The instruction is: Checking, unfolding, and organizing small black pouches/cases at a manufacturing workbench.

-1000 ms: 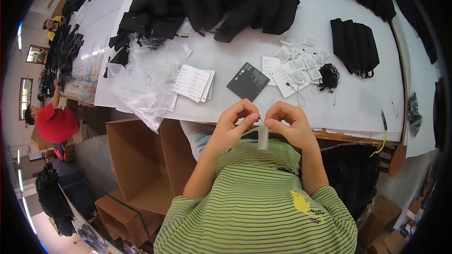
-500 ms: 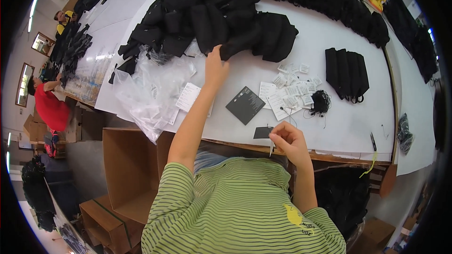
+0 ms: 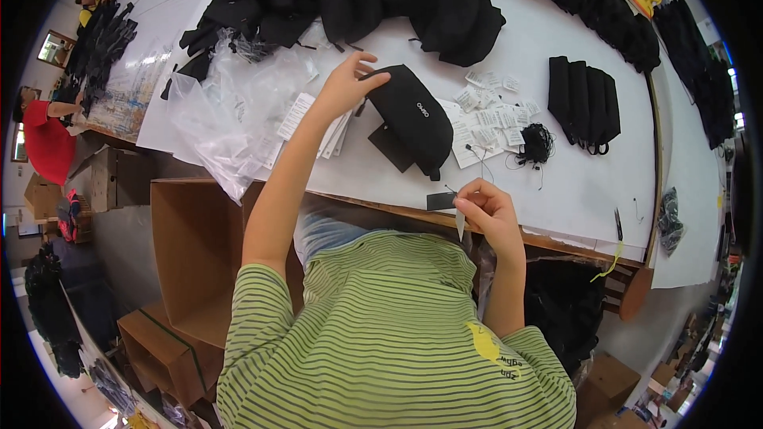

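A black fabric pouch (image 3: 413,115) with small white lettering lies slanted over the table, its upper left end pinched between the thumb and fingers of my left hand (image 3: 343,89). Near the table's front edge, my right hand (image 3: 490,210) has its fingertips closed on a hang tag, whose white part (image 3: 460,226) dangles below them. A small dark tag (image 3: 439,202) sits just left of those fingers. The pouch partly covers a flat black card (image 3: 389,145). Beyond my right hand lie many small white labels (image 3: 494,121) and a tangle of black strings (image 3: 537,143).
Black pouches are heaped (image 3: 342,0) at the back, and several stand in a row (image 3: 584,99) at right. Clear plastic bags (image 3: 238,103) lie left, beside white cards (image 3: 299,115). Thread snips (image 3: 618,226) rest near the right edge. An open cardboard box (image 3: 187,254) stands below.
My left hand has drawn one pouch out of the heap and toward me, over the black card. My right hand still holds the tag. The whole view has shifted slightly.
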Demonstrator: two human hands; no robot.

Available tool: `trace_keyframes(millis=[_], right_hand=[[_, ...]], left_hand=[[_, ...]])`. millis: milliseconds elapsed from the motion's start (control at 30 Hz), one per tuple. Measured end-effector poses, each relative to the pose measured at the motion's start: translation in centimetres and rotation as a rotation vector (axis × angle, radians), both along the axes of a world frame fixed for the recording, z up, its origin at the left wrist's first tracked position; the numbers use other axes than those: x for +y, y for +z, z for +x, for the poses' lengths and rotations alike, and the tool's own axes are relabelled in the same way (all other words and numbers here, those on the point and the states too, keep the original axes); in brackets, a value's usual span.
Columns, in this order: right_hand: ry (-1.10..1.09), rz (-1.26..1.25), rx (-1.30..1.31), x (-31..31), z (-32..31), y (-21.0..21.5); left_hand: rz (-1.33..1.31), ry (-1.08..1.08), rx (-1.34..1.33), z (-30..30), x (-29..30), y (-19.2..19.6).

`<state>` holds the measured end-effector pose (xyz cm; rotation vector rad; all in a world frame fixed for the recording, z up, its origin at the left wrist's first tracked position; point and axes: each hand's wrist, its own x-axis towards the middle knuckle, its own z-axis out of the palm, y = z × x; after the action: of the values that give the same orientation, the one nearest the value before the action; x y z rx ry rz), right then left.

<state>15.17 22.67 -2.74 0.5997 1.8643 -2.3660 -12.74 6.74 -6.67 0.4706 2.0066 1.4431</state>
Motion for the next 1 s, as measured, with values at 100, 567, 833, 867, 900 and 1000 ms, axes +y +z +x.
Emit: trace_keyframes(millis=[100, 567, 833, 867, 900, 1000], right_hand=[[-0.004, -0.003, 0.012, 0.0, 0.2, -0.2], [-0.164, 0.321, 0.062, 0.3, -0.7, -1.4], [-0.161, 0.674, 0.151, -3.0, -3.4, -2.4], [-0.118, 0.69, 0.167, -3.2, -3.6, -2.3], [-0.108, 0.692, 0.164, -3.3, -3.6, -2.1], [-0.068, 0.719, 0.175, -3.4, -3.7, -1.0]], left_hand=[[-0.042, 0.082, 0.922, 2.5, 0.6, -1.8], [0.219, -0.041, 0.954, 13.9, 1.1, -3.2], [0.17, 0.107, 0.197, 16.4, -2.1, -0.9], [0.171, 0.092, 0.145, 16.6, -2.5, -0.6], [0.171, 0.093, 0.059, 16.8, -2.5, -0.2], [0.25, 0.104, -0.102, 16.6, -2.8, -1.1]])
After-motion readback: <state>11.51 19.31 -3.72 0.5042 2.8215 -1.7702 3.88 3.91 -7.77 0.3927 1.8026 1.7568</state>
